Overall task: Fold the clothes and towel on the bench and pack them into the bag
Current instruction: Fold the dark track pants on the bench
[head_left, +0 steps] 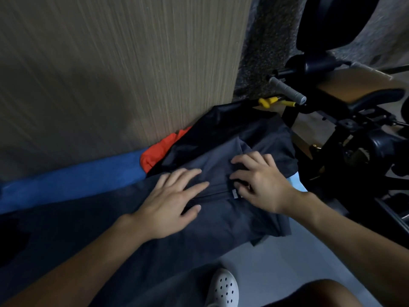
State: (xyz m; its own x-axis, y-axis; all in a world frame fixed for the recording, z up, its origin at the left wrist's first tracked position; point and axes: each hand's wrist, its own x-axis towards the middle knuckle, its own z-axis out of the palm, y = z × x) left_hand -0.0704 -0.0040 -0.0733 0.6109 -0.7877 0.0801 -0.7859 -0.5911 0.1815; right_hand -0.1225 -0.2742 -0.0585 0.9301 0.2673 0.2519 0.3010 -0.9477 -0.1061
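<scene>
A dark grey garment [221, 220] lies spread over the bench, with a folded flap near its middle. My left hand [174, 200] rests flat on it, fingers straight and spread. My right hand [259, 182] is on the fold just to the right, its fingers bent down onto the cloth near a small grey tag [235, 193]; whether it pinches the fabric I cannot tell. A blue towel [73, 185] stretches along the wall on the left. An orange garment [159, 149] is bunched between the towel and a black bag-like cloth [221, 125] behind the grey garment.
A wood-grain wall panel [121, 69] rises right behind the bench. Black gym equipment with a grey-gripped handle [287, 90] and a tan pad [354, 83] stands to the right. My white perforated shoe [223, 289] is on the pale floor below.
</scene>
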